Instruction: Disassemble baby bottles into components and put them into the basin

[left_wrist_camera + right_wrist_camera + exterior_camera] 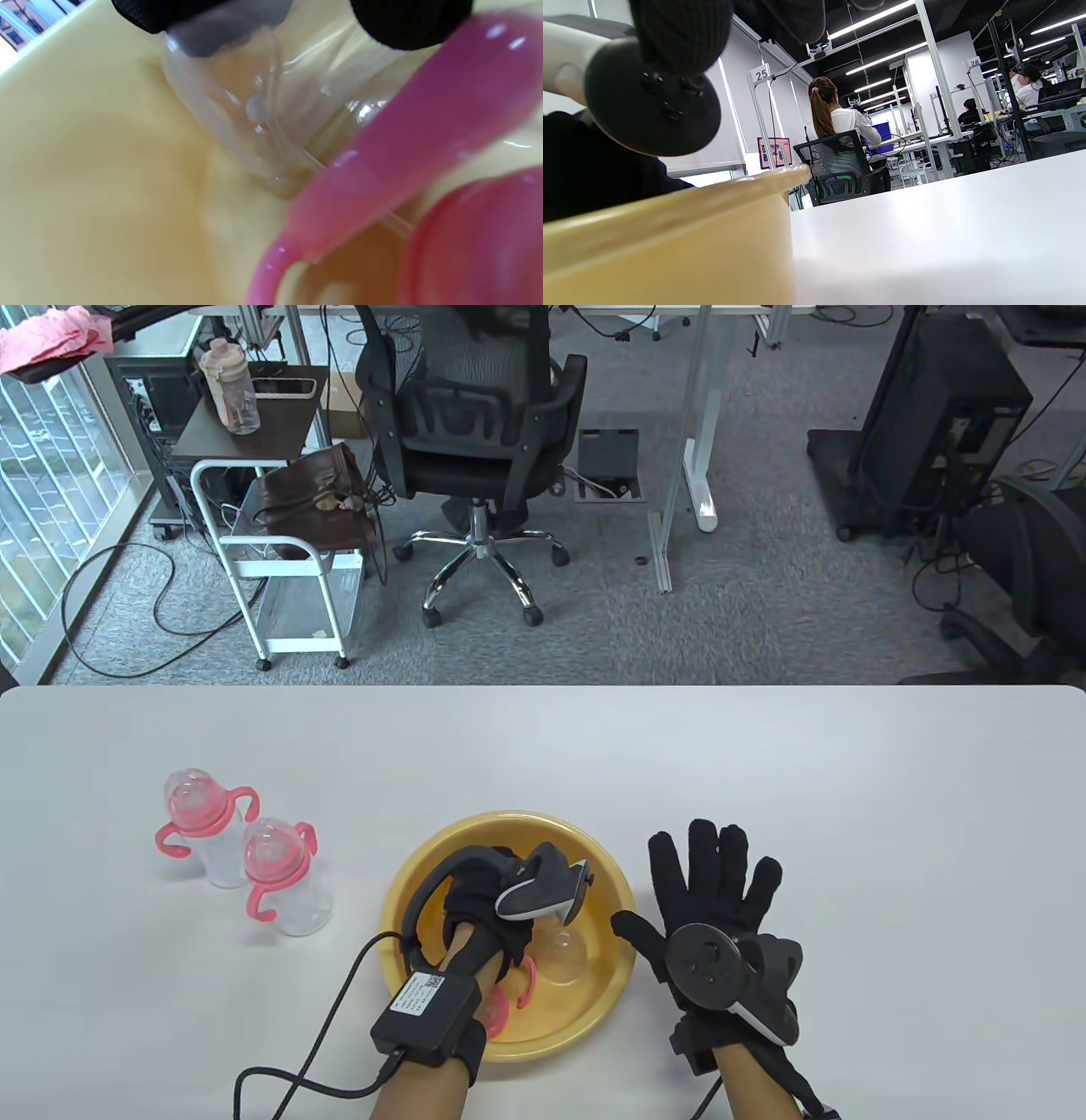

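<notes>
A clear plastic bottle body (pixel 237 123) is being lowered into the round yellow plastic basin (pixel 407 891) by the left hand (pixel 475 899), its fingers pinching it, while the right hand (pixel 721 899) is being rested spread on the white table (pixel 764 763); two pink-handled assembled baby bottles (pixel 254 857) are judged next.

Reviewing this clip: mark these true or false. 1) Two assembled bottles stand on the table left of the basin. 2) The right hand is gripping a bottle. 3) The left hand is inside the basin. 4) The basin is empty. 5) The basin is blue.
1) True: two bottles with pink collars stand left of the basin.
2) False: the right hand lies flat on the table, fingers spread, holding nothing.
3) True: the left hand reaches down into it.
4) False: a clear bottle body and a pink handle ring lie inside.
5) False: it is yellow.
</notes>
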Available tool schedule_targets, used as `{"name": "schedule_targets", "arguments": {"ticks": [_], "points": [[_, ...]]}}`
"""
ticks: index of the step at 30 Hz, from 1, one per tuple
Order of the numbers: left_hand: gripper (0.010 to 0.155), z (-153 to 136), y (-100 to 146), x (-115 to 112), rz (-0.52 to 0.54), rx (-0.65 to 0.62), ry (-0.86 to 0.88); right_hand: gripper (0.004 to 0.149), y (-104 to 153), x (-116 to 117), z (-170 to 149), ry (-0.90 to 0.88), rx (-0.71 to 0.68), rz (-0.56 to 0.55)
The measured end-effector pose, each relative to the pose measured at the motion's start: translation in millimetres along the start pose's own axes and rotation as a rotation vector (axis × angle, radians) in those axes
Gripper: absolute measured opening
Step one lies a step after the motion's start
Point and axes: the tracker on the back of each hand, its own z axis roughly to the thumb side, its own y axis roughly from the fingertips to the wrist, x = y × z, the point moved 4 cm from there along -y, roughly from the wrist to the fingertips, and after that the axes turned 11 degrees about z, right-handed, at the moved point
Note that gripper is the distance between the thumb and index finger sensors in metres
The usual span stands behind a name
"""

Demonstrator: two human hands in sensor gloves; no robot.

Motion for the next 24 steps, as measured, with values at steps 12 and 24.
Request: {"name": "schedule_targets", "arguments": {"ticks": [12,24], "points": [[0.092,-72.6,72.5,54.7,0.360,0.072,-0.005,0.085,-2.0,8.6,-1.9,-0.005,0.010,0.058],[0.101,-214.2,154.5,39.0,0.531,0.442,0.148,0.085,-3.7,12.7,0.5,0.018,0.002,0.066]]}}
